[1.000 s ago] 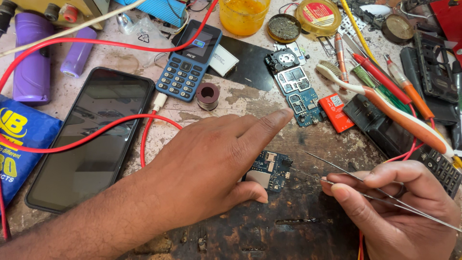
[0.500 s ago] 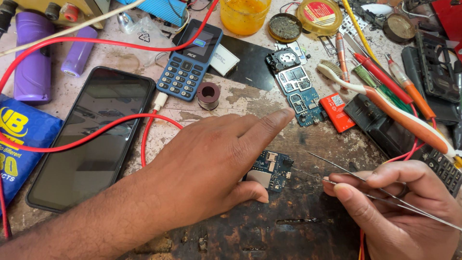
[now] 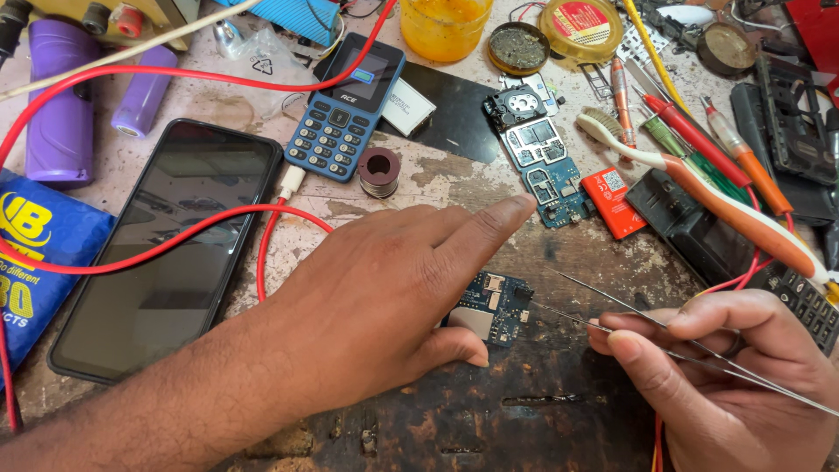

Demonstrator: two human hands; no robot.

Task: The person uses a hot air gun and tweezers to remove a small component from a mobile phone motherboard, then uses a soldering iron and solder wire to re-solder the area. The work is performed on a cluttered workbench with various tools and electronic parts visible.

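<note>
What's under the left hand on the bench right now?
Under the left hand lies a small blue circuit board, pinned to the worn workbench. Only its right part shows by the thumb; the rest is covered. The tweezers in the right hand point at it.

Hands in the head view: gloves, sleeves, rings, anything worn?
Both bare. The left hand has no glove, and the forearm running to the lower left edge shows no sleeve, watch or band. The right hand is also ungloved; a thin ring-like band may sit on one finger, too small to confirm. Its wrist is out of frame.
</note>
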